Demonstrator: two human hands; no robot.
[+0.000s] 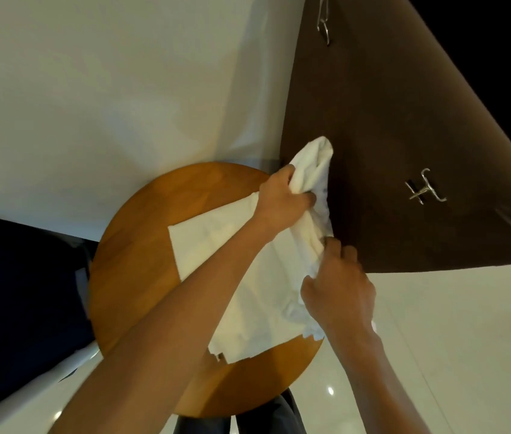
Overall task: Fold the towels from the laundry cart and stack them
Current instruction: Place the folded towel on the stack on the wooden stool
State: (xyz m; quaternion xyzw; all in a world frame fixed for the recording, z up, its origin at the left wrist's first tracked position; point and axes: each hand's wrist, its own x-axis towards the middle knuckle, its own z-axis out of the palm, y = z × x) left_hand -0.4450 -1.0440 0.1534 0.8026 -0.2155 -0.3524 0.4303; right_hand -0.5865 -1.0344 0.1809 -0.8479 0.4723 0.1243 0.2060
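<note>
A white towel (260, 286) hangs bunched over a round wooden table (135, 270), its lower part draped across the tabletop. My left hand (282, 198) grips the upper bunched part of the towel, whose top end sticks up past my fingers. My right hand (338, 286) pinches the towel's right edge lower down, fingers curled into the cloth. Both forearms reach in from the bottom of the view.
A dark brown wall panel (404, 136) with metal hooks (423, 189) stands to the right behind the table. A white wall is to the left. A dark cart or bin (19, 292) with a white rail sits left of the table. Glossy white floor lies at the right.
</note>
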